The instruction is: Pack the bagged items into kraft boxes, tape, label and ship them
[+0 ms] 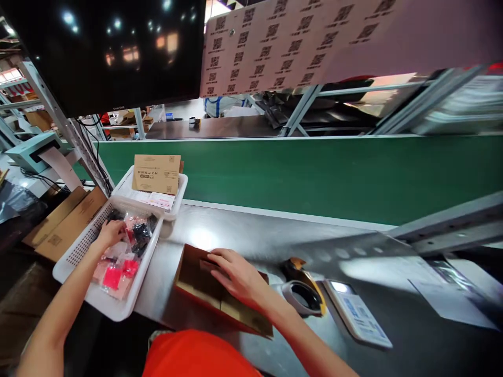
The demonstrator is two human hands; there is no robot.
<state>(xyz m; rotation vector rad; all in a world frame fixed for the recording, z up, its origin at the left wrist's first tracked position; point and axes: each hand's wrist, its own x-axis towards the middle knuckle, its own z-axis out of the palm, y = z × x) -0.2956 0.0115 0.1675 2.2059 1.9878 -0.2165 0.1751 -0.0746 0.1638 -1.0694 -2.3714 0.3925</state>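
Observation:
My left hand (112, 234) reaches into a white plastic basket (147, 262); its fingers are bent among small clear packets (118, 272) with pink, red and black contents. Its fingertips are partly hidden, so what they hold cannot be made out. An open cardboard box (200, 293) stands in front of me on the metal table. On its far side my right hand (238, 275) is closed on a cardboard flap, fingers and thumb either side. Brown inner walls show inside the box.
Right of the box lie a tape dispenser (302, 296) and a handheld device with a screen (357, 314). Behind the first basket sits another white basket (181, 196) with a folded carton (156, 173). A green conveyor belt (294, 175) runs beyond the table, under a monitor (118, 57).

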